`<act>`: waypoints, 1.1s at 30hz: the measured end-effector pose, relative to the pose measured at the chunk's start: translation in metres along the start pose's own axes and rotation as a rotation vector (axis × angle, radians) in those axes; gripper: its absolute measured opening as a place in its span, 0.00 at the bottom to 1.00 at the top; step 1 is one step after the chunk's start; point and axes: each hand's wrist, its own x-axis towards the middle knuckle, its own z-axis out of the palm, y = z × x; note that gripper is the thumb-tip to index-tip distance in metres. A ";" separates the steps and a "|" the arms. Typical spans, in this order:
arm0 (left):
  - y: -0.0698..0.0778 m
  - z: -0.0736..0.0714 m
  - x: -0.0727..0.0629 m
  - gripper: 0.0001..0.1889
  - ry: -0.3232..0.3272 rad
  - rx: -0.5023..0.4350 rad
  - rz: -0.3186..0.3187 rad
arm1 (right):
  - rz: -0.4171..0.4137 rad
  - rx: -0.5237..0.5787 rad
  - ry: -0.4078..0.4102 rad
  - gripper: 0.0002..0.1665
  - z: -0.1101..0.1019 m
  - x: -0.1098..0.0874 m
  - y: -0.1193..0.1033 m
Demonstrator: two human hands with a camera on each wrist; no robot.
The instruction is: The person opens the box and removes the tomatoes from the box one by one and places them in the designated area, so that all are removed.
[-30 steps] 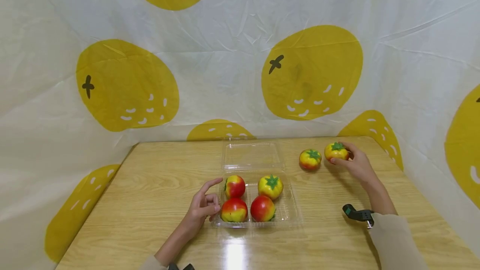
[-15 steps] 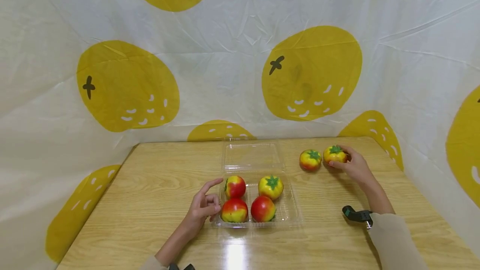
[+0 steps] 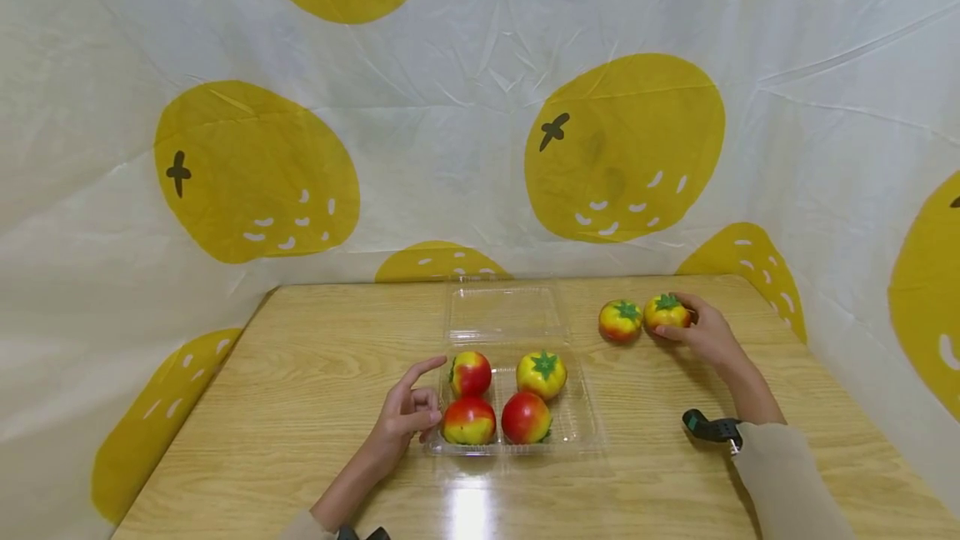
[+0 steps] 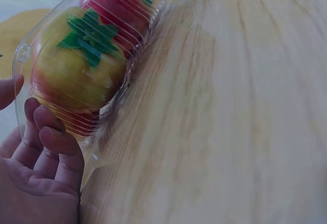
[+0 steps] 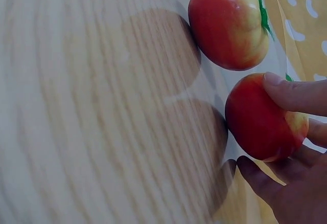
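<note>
At the back right, my right hand [image 3: 708,332] holds a yellow-and-red toy tomato [image 3: 666,315] with a green star-shaped top. In the right wrist view, its thumb lies on one side of the toy tomato [image 5: 263,119] and fingers on the other. A second toy tomato [image 3: 620,321] stands just to its left. My left hand [image 3: 402,415] is at the left edge of a clear plastic box [image 3: 581,411], index finger extended and other fingers loosely bent. The left wrist view has its fingertips right at the rim, close to a toy tomato [image 4: 76,70] inside.
The box holds several toy tomatoes, two in the left part and two to the right. Its clear lid [image 3: 506,312] lies opened toward the back of the wooden table [image 3: 337,332]. A patterned cloth [image 3: 442,165] hangs behind the table.
My right hand has brought its toy tomato slightly left and lower, closer beside the other one. My left hand and the box have stayed in place.
</note>
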 end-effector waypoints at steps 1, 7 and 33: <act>0.000 0.000 0.000 0.37 -0.002 0.002 0.003 | 0.002 0.001 -0.004 0.52 0.000 0.000 0.000; 0.001 0.001 0.000 0.38 0.000 0.002 -0.001 | -0.001 -0.006 -0.025 0.51 -0.003 0.001 0.001; 0.001 0.001 0.000 0.37 0.002 -0.001 0.000 | -0.009 0.017 -0.093 0.50 -0.007 0.000 0.002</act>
